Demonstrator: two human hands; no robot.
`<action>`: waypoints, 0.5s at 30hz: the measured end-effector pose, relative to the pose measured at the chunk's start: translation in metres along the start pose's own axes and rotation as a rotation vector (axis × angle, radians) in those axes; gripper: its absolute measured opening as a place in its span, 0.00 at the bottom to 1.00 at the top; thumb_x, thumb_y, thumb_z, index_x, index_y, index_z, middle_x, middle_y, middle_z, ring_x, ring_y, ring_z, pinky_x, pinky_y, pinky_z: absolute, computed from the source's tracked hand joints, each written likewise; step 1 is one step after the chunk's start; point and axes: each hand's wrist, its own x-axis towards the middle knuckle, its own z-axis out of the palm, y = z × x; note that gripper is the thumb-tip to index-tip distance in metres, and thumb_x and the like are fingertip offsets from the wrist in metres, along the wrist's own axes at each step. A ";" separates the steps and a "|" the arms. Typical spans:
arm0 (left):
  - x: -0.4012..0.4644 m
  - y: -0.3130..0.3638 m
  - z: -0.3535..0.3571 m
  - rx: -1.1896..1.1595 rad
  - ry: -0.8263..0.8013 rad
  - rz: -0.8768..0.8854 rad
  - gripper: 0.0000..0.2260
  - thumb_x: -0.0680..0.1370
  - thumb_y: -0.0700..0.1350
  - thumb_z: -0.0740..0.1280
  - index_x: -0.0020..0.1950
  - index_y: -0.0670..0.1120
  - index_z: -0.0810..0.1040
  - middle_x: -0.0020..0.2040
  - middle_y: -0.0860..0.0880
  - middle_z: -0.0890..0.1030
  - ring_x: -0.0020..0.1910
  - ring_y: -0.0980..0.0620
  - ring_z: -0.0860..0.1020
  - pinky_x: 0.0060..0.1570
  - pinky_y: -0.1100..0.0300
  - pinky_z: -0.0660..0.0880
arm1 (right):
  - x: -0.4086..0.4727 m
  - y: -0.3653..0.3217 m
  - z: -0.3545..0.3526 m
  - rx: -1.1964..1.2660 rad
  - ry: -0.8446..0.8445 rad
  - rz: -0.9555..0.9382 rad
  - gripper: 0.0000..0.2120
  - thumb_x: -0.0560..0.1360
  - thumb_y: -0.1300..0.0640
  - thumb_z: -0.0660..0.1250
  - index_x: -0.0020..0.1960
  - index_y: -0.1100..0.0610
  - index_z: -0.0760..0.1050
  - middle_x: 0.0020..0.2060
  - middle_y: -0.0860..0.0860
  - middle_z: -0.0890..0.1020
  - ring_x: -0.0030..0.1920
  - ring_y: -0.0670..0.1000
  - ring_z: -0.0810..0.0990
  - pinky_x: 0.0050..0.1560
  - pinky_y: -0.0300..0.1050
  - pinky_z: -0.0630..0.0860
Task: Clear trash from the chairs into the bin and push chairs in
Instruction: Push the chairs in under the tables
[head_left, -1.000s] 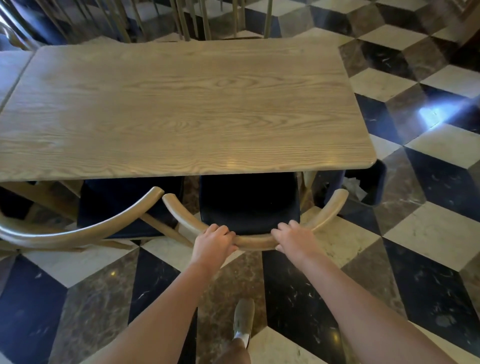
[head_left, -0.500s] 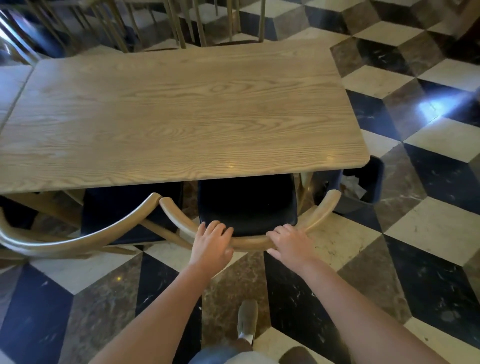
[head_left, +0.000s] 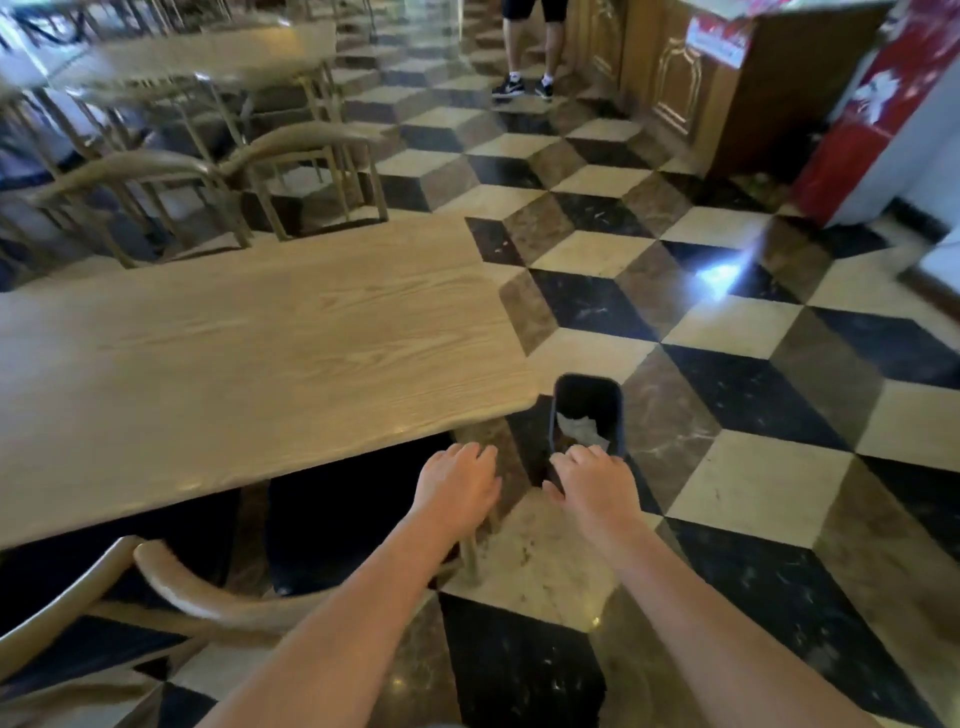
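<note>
Stretching from the left, the bare wooden desk ends in a rounded corner just beside the dark bin, which stands on the checkered floor holding white paper trash. The chair sits tucked in, its dark seat under the desk edge. Left hand and right hand hover with relaxed fingers, gripping nothing; open floor spreads rightward toward a wooden counter.

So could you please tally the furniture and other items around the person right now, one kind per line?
Tables: 2, the near table and the far table.
Chairs showing a curved back: 4, two near and two across.
Bins: 1, the dark bin.
Total: 7.
</note>
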 end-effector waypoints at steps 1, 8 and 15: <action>0.014 0.020 0.001 0.006 0.006 0.002 0.17 0.78 0.52 0.58 0.63 0.45 0.72 0.56 0.46 0.78 0.58 0.45 0.76 0.55 0.51 0.73 | -0.001 0.024 -0.006 0.003 0.016 0.010 0.14 0.76 0.48 0.61 0.57 0.55 0.74 0.51 0.53 0.79 0.55 0.55 0.75 0.51 0.50 0.72; 0.095 0.157 0.009 -0.051 0.031 0.008 0.16 0.79 0.52 0.60 0.64 0.48 0.72 0.58 0.48 0.79 0.58 0.48 0.76 0.58 0.52 0.74 | -0.007 0.179 -0.056 -0.021 0.061 0.110 0.15 0.77 0.47 0.60 0.60 0.53 0.73 0.54 0.52 0.79 0.57 0.54 0.74 0.52 0.49 0.72; 0.182 0.235 0.022 -0.012 0.025 0.028 0.16 0.78 0.53 0.60 0.63 0.49 0.73 0.57 0.49 0.80 0.56 0.50 0.77 0.56 0.54 0.74 | 0.025 0.281 -0.075 -0.022 0.080 0.155 0.17 0.76 0.47 0.62 0.62 0.53 0.71 0.55 0.52 0.78 0.56 0.53 0.74 0.52 0.48 0.72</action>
